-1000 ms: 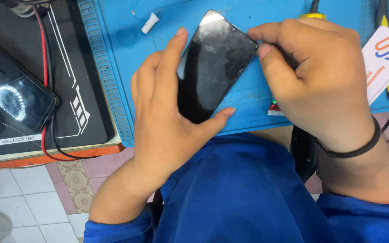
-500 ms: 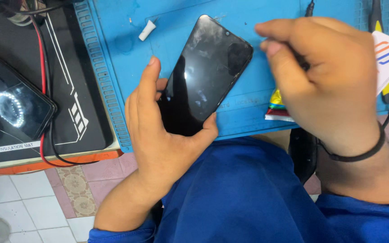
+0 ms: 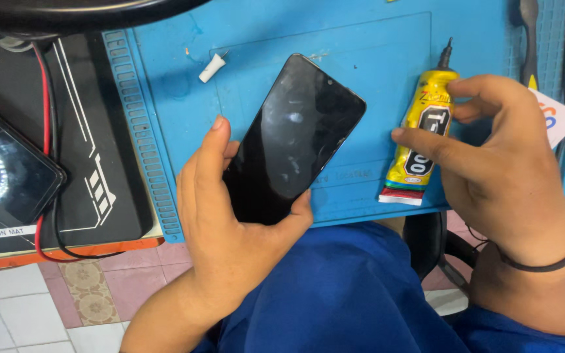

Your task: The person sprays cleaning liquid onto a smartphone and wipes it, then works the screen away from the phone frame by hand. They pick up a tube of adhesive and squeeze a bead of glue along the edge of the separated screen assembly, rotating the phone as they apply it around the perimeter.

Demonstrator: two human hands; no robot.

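Here we saw the left hand point(image 3: 230, 222) clasping a black smartphone point(image 3: 292, 140) by its lower end, tilted over the blue repair mat point(image 3: 165, 98). The right hand point(image 3: 498, 176) pinched a yellow glue tube point(image 3: 423, 134) near the counter's front edge; open mat lay between them.

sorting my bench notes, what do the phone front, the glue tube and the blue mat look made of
Phone: glossy black glass, by its smudged reflections.
Glue tube: soft yellow metal or plastic, seemingly; its crimped end is flattened.
Blue mat: matte, probably silicone rubber, with moulded ridges.
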